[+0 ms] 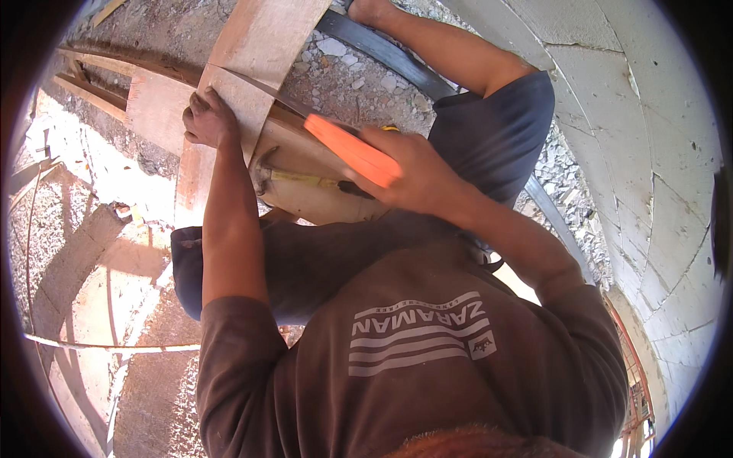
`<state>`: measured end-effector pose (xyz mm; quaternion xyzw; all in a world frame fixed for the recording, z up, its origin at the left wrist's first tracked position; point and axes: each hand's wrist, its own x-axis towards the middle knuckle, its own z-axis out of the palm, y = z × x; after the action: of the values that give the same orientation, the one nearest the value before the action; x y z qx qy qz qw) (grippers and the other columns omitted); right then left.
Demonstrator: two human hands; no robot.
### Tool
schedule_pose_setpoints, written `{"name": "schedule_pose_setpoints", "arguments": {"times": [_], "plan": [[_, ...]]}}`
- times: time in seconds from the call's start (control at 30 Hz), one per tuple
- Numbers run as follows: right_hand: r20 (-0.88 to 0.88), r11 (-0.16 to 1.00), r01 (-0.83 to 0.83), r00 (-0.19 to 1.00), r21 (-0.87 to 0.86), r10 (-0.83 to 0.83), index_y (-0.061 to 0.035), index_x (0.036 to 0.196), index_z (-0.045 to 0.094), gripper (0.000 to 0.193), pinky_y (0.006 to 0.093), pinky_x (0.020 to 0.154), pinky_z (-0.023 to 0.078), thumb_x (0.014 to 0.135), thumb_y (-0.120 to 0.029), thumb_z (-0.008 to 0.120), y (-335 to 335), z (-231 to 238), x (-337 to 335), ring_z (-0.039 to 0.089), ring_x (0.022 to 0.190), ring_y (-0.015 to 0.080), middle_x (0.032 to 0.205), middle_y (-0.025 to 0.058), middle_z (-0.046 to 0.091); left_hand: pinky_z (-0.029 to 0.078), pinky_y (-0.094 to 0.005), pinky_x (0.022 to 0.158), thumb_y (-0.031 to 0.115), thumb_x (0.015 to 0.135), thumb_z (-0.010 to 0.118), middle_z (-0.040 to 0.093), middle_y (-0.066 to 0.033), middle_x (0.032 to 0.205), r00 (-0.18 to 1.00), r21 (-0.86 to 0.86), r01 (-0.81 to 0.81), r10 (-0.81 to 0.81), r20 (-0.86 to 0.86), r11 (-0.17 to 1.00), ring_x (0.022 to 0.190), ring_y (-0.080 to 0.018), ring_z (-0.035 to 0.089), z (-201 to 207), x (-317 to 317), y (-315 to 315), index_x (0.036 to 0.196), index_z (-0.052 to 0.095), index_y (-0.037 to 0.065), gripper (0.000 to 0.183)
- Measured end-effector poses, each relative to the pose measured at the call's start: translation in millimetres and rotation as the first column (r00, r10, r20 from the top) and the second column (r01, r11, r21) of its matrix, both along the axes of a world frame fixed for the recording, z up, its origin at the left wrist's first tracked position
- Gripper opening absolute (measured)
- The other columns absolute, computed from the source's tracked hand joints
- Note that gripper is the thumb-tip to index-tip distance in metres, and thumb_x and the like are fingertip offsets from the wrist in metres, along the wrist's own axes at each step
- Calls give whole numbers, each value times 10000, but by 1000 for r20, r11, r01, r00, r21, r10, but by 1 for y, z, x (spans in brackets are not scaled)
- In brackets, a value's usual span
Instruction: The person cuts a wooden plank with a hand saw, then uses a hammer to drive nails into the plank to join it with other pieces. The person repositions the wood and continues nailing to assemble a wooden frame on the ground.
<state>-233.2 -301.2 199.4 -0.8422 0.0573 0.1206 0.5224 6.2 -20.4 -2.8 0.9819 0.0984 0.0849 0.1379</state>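
A handsaw with an orange handle (347,149) is gripped in my right hand (408,169). Its thin blade points up and left, lying across a long wooden board (263,42). My left hand (210,120) bears down on that board left of the blade, its fingers curled against the wood. Below the blade, a hammer (305,179) with a yellowish handle rests on a pale wooden surface between my legs. My right hand hides part of the hammer's handle end. How deep the blade sits in the wood I cannot tell.
A second flat board (159,111) and narrow wood strips (92,95) extend to the left. A grey metal bar (385,53) lies on rubble beside my bent leg. A pale block wall (626,153) curves along the right. A thin rod (114,348) crosses the lower left.
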Motion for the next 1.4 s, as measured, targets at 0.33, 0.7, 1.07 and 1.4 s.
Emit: {"name": "schedule_pose_setpoints", "arguments": {"times": [0.33, 0.7, 1.07, 1.4], "plan": [[132, 994, 47, 990, 95, -59, -2, 1018, 590, 326, 491, 684, 507, 838, -243, 718, 45, -48, 97, 647, 802, 453, 859, 241, 661, 207, -512, 1143, 607, 948, 483, 571, -163, 1360, 1000, 12, -23, 23, 2, 1000, 1334, -274, 459, 0, -2, -2, 1346, 649, 144, 632], [-129, 998, 32, 991, 55, -24, -45, 1258, 614, 419, 382, 726, 545, 871, -143, 738, -23, 53, -72, 702, 837, 350, 923, 188, 683, 201, -508, 1155, 600, 961, 465, 567, -159, 1370, 1000, 22, 7, -7, 26, 1000, 1345, -275, 452, -1, -2, -3, 1363, 634, 146, 630], [-66, 993, 54, 997, 102, -48, -50, 1055, 616, 283, 382, 668, 536, 872, -202, 769, -17, 24, -62, 705, 761, 325, 831, 134, 666, 193, -511, 1160, 614, 957, 465, 560, -161, 1375, 1000, -18, 4, -4, 21, 1000, 1349, -281, 446, -1, -1, 0, 1366, 631, 135, 651], [225, 991, 81, 969, 103, -102, 0, 1023, 603, 359, 485, 729, 531, 852, -282, 745, 45, -58, 96, 663, 830, 438, 825, 230, 657, 200, -526, 1158, 613, 958, 464, 560, -164, 1376, 1000, 22, 1, -1, 4, 1000, 1347, -279, 452, 0, 1, 0, 1352, 642, 147, 636]]}}
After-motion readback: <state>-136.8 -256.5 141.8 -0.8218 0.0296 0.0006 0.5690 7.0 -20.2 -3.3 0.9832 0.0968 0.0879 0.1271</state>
